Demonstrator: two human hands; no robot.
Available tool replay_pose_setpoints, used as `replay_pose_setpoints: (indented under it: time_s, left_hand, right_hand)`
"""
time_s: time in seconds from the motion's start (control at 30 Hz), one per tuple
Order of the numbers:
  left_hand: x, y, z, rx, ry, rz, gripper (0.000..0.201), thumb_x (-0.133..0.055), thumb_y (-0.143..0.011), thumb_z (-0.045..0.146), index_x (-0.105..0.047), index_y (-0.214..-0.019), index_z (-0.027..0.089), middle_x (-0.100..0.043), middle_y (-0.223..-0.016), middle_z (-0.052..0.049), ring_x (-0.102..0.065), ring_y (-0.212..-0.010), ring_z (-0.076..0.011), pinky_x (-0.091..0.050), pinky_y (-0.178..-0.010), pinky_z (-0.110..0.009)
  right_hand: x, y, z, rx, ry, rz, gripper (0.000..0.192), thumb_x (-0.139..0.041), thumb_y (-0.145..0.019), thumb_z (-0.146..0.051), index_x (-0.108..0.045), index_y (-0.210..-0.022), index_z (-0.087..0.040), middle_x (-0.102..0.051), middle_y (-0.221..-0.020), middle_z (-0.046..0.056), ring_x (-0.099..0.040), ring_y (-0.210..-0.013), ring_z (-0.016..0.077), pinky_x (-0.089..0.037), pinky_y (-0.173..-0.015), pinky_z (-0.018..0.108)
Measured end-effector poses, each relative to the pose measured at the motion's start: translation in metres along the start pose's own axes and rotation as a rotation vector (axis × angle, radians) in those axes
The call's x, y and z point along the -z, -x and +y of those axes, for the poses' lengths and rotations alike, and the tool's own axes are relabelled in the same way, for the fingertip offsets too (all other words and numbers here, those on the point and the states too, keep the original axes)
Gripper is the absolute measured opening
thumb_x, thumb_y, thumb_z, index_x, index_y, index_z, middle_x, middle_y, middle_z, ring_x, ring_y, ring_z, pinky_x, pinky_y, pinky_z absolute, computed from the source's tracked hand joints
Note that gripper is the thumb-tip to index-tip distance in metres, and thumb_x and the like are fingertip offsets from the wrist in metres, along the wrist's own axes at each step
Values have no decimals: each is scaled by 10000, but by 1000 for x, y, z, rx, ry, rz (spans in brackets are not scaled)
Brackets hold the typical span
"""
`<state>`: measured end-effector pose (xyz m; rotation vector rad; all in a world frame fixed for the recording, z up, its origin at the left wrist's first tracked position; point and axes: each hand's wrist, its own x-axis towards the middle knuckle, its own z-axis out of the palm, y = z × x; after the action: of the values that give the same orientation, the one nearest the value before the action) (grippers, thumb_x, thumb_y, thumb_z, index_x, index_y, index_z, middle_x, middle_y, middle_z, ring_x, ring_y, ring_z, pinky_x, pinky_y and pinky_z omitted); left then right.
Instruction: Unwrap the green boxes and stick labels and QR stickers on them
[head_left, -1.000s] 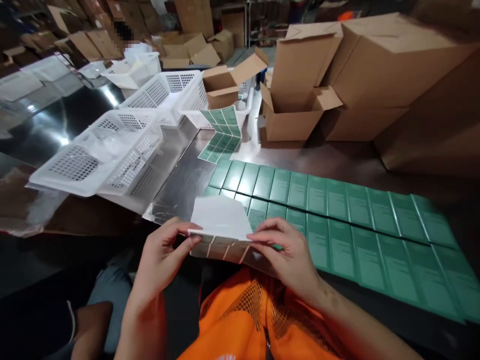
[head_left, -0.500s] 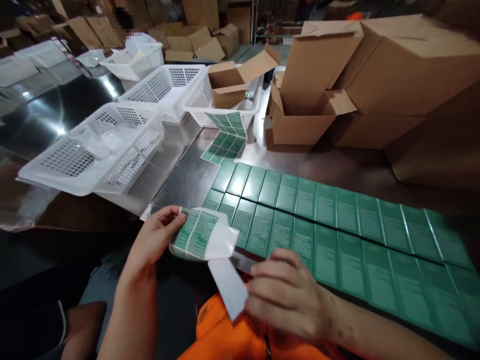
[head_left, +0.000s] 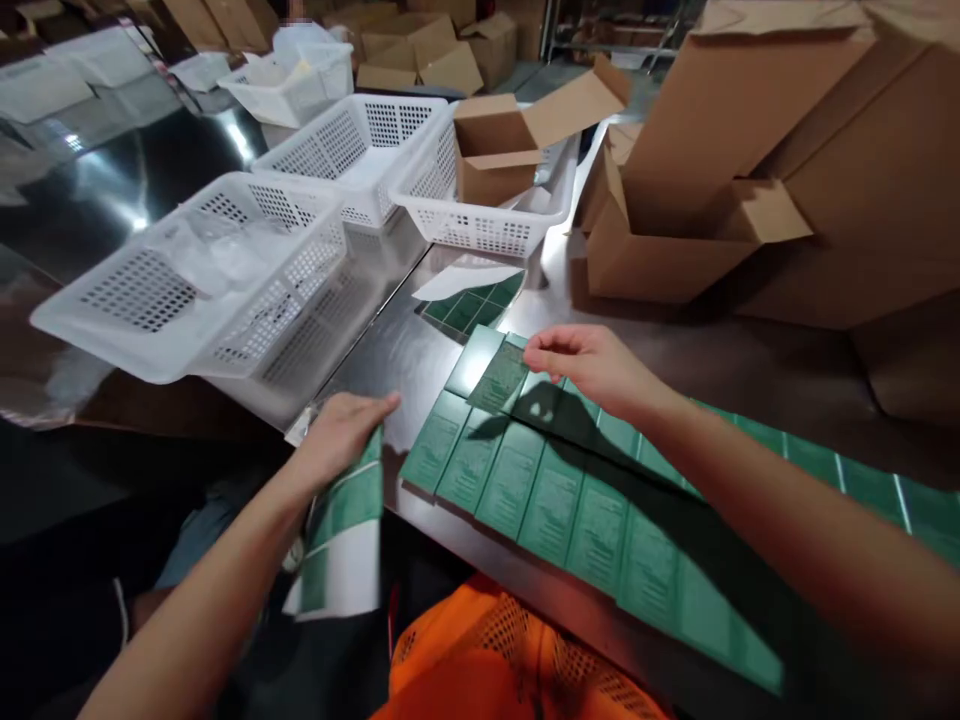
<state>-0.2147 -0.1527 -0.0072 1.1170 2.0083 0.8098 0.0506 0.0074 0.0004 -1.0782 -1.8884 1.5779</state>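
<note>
My left hand is closed on a sheet of green stickers, which hangs down past the table's front edge with its white backing showing below. Over the far left end of the back row, my right hand pinches the corner of a single green sticker. That sticker lies over or just above a box top; I cannot tell if it touches fully. Two rows of small green boxes stand side by side under my right arm, partly in its shadow. Another green sticker sheet, partly curled to white, lies behind them.
White perforated baskets stand at the left and back; one holds clear plastic, another an open carton. A larger open carton stands at the back right beside big cardboard boxes. The metal table's front edge runs before me.
My right hand has moved from near my lap up to the back row, now with a sticker. My left hand's sheet has swung to hang downward. The sheet on the table has curled over.
</note>
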Motion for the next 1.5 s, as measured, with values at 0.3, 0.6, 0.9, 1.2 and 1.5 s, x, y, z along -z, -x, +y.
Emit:
replay_pose_setpoints:
  time_s: [0.3,0.6,0.9,1.2,1.5]
  left_hand:
    - [-38,-48,21,-121,-12,-318,418,-554,-840,554,-692,-769,165,-651,-655,-11,-532,-616,-147,-373,-584,-240]
    - [-54,-64,19,-84,-197,-300,352,-521,-850,453,-563,-622,188,-482,-538,44,-400,-534,-121,-273,-539,-249]
    - [-60,-68,28,-79,-401,-275,339,-500,-857,397,-500,-582,199,-452,-506,40,-427,-530,-131,-268,-556,-261]
    - [-59,-74,31,-54,-465,-310,338,-505,-852,388,-504,-569,203,-451,-506,32,-428,-531,-138,-267,-541,-264]
    - [-56,-88,41,-59,-589,-403,313,-545,-822,368,-537,-549,215,-502,-511,7,-473,-543,-170,-298,-553,-286]
  right_hand:
    - [-17,-55,15,-134,-99,-105,281,-772,-681,-435,-708,-767,-175,-638,-683,8,-530,-601,116,-373,-494,220]
    - [-28,-71,43,-29,179,18,202,-755,-756,-372,-749,-768,-171,-655,-621,-8,-526,-549,110,-363,-506,239]
    - [-37,-62,37,-5,347,142,70,-723,-817,-231,-744,-767,-186,-710,-693,-12,-573,-590,121,-407,-594,258]
    - [-40,-62,41,5,411,160,73,-710,-824,-235,-737,-764,-202,-711,-704,-17,-575,-588,126,-399,-597,270]
    - [-44,-67,48,37,490,255,116,-753,-737,-260,-654,-755,-203,-620,-703,-8,-552,-625,149,-401,-593,289]
